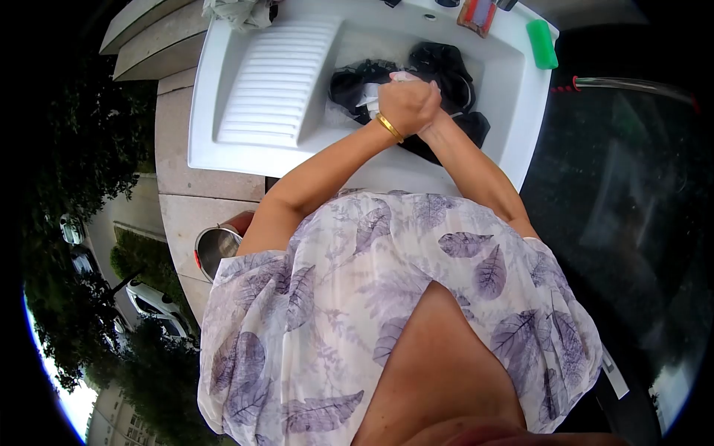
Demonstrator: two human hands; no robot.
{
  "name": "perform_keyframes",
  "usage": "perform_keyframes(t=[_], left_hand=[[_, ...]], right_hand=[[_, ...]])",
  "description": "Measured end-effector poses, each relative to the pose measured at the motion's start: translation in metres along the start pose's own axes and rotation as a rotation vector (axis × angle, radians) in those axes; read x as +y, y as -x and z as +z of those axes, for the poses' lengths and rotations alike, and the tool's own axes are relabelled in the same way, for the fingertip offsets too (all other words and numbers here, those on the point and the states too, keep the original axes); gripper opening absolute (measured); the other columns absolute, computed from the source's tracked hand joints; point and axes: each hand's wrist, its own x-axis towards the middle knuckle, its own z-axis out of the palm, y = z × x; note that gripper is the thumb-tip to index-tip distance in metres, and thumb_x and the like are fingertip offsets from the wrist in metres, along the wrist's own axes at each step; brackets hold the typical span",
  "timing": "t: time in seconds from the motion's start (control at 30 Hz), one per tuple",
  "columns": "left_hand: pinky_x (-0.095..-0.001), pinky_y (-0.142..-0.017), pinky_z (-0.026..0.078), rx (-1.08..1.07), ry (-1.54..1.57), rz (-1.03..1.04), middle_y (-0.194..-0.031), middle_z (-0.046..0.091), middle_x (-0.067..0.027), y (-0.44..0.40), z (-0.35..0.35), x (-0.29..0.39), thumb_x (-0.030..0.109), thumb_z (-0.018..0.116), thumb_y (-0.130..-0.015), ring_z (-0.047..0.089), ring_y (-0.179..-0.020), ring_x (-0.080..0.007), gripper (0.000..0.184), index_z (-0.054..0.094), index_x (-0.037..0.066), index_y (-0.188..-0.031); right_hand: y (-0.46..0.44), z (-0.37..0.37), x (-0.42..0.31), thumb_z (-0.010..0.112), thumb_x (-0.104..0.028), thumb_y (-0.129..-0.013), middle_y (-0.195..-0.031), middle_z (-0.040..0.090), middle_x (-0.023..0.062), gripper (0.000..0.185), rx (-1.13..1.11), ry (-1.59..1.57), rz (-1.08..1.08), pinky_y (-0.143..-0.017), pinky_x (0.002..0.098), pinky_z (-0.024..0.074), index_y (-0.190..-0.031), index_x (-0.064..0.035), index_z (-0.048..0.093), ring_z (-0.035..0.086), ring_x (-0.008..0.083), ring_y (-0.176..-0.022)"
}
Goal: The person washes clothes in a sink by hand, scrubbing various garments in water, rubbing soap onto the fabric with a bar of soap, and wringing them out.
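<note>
Both of my hands are pressed together over the basin of a white laundry sink. My left hand, below a gold bracelet on the wrist, is closed with its fingers curled round. Against it and partly behind it, my right hand is closed too. A bit of white cloth shows beside and above the fists, and they seem to squeeze it between them; its full shape is hidden. Dark, wet-looking clothes with thin pale edging lie in the basin under and around the hands.
A ribbed washboard slope forms the sink's left side. Greyish cloth lies on the back left rim, a reddish packet at the back, a green object at the right corner. A metal bucket stands left, by the body.
</note>
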Motion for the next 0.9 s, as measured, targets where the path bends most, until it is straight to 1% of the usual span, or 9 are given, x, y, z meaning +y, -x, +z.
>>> perform_keyframes(t=[0.07,0.13,0.2,0.3,0.4,0.6,0.77,0.83,0.9], left_hand=[[-0.041,-0.047,0.041,-0.02,-0.07,0.045,-0.058,0.056,-0.0124,-0.01,0.005,-0.027,0.019,0.05,-0.079,0.056,-0.052,-0.0325,0.022,0.051,0.009,-0.06],[-0.0442,-0.052,0.046,-0.308,-0.31,0.0,-0.069,0.062,-0.0168,-0.033,-0.002,-0.045,0.015,0.05,-0.075,0.059,-0.06,-0.0357,0.02,0.058,0.002,-0.087],[-0.0415,-0.056,0.047,-0.292,0.051,-0.457,-0.07,0.062,-0.0164,-0.038,-0.001,-0.048,0.018,0.05,-0.08,0.06,-0.062,-0.0306,0.021,0.058,0.002,-0.09],[-0.0358,-0.061,0.048,-0.235,0.808,-1.376,-0.075,0.062,-0.0128,-0.05,-0.021,-0.039,0.028,0.051,-0.087,0.06,-0.068,-0.0218,0.027,0.058,0.002,-0.093],[-0.0317,-0.072,0.048,-0.408,1.177,-1.164,-0.089,0.061,-0.0082,-0.024,-0.023,-0.039,0.042,0.055,-0.087,0.057,-0.079,-0.015,0.043,0.059,0.0,-0.097],[-0.0229,-0.073,0.045,-0.595,1.2,-0.951,-0.091,0.062,-0.0062,0.005,-0.044,-0.048,0.02,0.067,-0.082,0.056,-0.079,-0.011,0.03,0.061,-0.003,-0.1],[-0.0242,-0.067,0.045,-0.11,1.144,-1.032,-0.081,0.062,-0.0048,0.018,-0.016,-0.042,0.021,0.066,-0.082,0.054,-0.073,-0.0096,0.027,0.062,-0.002,-0.094],[-0.0262,-0.063,0.045,0.113,0.859,-0.935,-0.074,0.061,-0.0053,0.019,0.0,-0.036,0.024,0.066,-0.082,0.053,-0.067,-0.009,0.025,0.063,0.001,-0.091],[-0.0274,-0.057,0.043,0.196,0.74,-0.541,-0.072,0.061,-0.0067,0.0,-0.021,0.014,0.025,0.064,-0.084,0.055,-0.063,-0.0122,0.021,0.061,0.004,-0.087]], right_hand=[[-0.005,0.042,0.012,0.039,-0.032,-0.091,-0.09,0.062,0.0077,0.032,0.402,0.215,-0.148,-0.072,0.0372,0.0517,-0.095,-0.0045,0.055,0.062,0.0223,-0.077],[-0.003,0.06,0.018,0.037,-0.043,-0.091,-0.108,0.06,0.0111,0.048,0.371,0.263,-0.167,-0.084,0.0382,0.0499,-0.111,-0.0008,0.051,0.06,0.0248,-0.095],[0.013,0.072,0.011,0.049,-0.037,-0.089,-0.107,0.059,0.0127,0.043,0.154,0.089,-0.18,-0.084,0.0377,0.0498,-0.111,0.0007,0.051,0.06,0.0257,-0.094],[0.015,0.047,-0.002,0.063,-0.022,-0.083,-0.102,0.061,0.0137,0.035,0.338,0.463,-0.376,-0.083,0.0373,0.05,-0.106,0.002,0.053,0.062,0.0247,-0.09],[0.014,0.034,-0.009,0.068,-0.009,-0.077,-0.098,0.062,0.0136,0.03,0.5,0.46,-0.466,-0.08,0.0375,0.0505,-0.101,0.0022,0.055,0.062,0.0236,-0.086],[0.012,0.02,-0.017,0.063,-0.01,-0.082,-0.096,0.062,0.0121,0.021,0.543,0.422,-0.608,-0.081,0.0386,0.0489,-0.099,0.0001,0.056,0.061,0.0244,-0.088],[0.007,0.025,-0.01,0.061,-0.011,-0.084,-0.099,0.061,0.0124,0.021,0.561,0.361,-0.612,-0.081,0.0391,0.0489,-0.101,-0.0005,0.055,0.06,0.0246,-0.09],[0.004,0.014,-0.007,0.062,-0.009,-0.083,-0.097,0.061,0.0117,0.02,0.571,0.312,-0.589,-0.077,0.0387,0.0507,-0.099,0.0,0.056,0.061,0.0237,-0.087],[-0.004,0.001,-0.01,0.061,-0.012,-0.084,-0.094,0.06,0.0094,0.017,0.645,0.272,-0.499,-0.076,0.0374,0.0507,-0.097,-0.0018,0.056,0.06,0.023,-0.086]])
